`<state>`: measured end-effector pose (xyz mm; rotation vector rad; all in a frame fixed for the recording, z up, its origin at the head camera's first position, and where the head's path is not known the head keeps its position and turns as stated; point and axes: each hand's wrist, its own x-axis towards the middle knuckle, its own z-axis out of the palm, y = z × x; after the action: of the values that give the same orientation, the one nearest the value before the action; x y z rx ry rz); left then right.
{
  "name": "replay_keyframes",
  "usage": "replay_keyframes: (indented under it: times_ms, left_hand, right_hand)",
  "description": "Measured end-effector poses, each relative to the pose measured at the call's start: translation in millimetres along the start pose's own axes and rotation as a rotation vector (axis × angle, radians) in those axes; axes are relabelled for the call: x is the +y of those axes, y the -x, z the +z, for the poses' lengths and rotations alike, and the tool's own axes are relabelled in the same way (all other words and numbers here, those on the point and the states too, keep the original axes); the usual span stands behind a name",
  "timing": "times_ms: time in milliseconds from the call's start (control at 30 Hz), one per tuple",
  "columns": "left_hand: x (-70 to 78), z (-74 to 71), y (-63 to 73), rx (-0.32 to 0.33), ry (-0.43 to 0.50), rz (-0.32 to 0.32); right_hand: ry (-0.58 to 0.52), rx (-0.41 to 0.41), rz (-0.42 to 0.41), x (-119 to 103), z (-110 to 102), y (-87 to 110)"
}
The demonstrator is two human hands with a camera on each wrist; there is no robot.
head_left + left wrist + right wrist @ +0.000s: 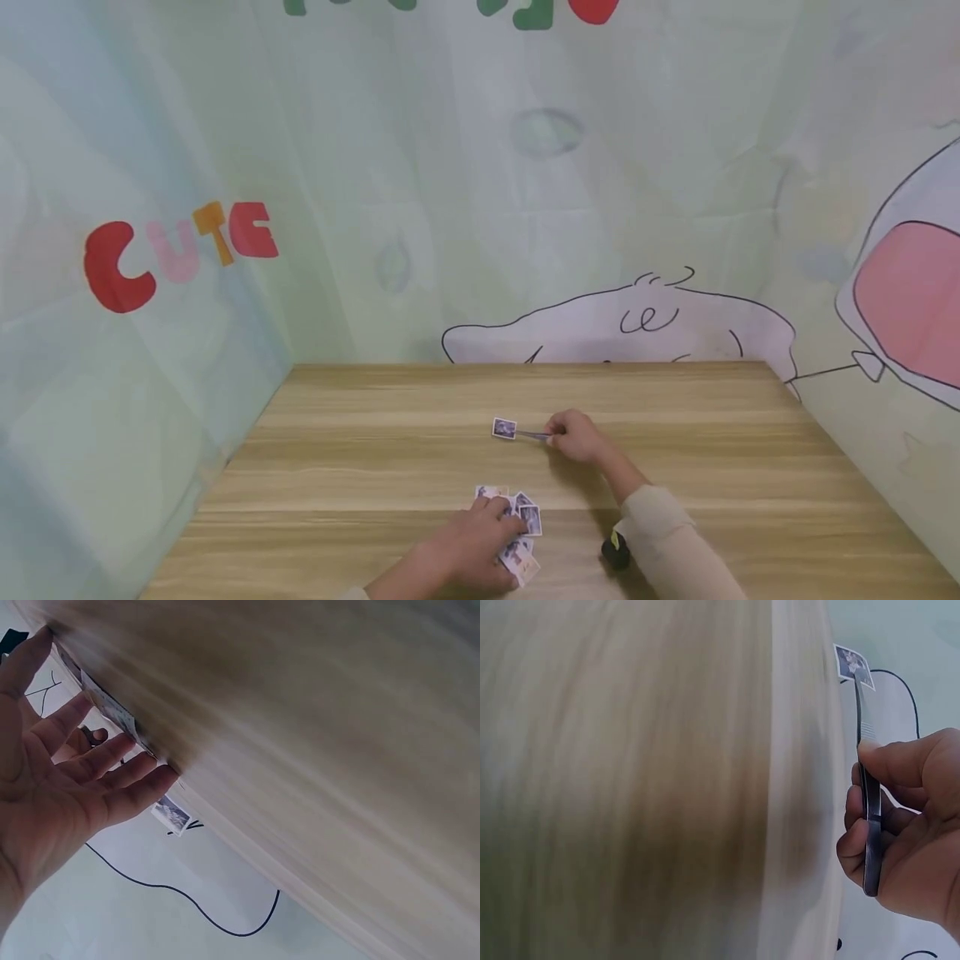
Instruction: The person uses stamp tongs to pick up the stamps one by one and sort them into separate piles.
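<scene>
My right hand [576,437] pinches a pair of metal tweezers [871,802] between thumb and fingers. At the tweezers' tips is a small white-bordered picture card [504,428], which the right wrist view shows raised above the table surface. Nearer the front, my left hand [480,537] rests its spread fingertips on a loose pile of similar picture cards [530,520]. The hand partly covers that pile. In the left wrist view, some cards [109,703] lie flat under and between the fingers.
The wood-grain table [360,467] runs back to a printed cloth backdrop [420,208] with cartoon drawings and letters. A small black object [616,552] with a yellow bit sits beside the right sleeve [675,533].
</scene>
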<state>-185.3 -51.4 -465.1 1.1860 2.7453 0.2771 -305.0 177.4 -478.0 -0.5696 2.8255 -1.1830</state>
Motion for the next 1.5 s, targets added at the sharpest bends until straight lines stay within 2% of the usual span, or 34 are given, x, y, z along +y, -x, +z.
replay_keyframes:
  times_ms: [233, 500, 833, 933, 1167, 1367, 1500]
  left_hand:
    - [-0.3, 0.5, -0.2, 0.033, -0.019, 0.020]
    - [0.2, -3.5, 0.6, 0.018, -0.012, 0.007]
    - [1.0, 1.0, -0.1, 0.017, 0.003, -0.012]
    - [1.2, 1.0, 0.4, 0.017, 0.005, -0.001]
    - [1.8, 2.4, 0.4, 0.018, -0.013, -0.010]
    - [3.4, 4.0, 1.6, 0.053, -0.036, 0.062]
    - [3.2, 1.7, 2.1, 0.072, -0.042, 0.062]
  right_hand:
    - [0.013, 0.032, 0.046, -3, 6, -3.4]
    - [0.026, 0.053, 0.068, 0, 6, -6.1]
    - [0.017, 0.072, 0.101, 0, 7, -1.2]
    - [0.015, 0.070, 0.114, -1, 7, -0.6]
    - [-0.036, 0.076, 0.069, -2, 3, 8.7]
    - [-0.104, 0.009, -0.007, 1, -8, 32.7]
    - [-0.131, -0.012, -0.041, 1, -16, 41.1]
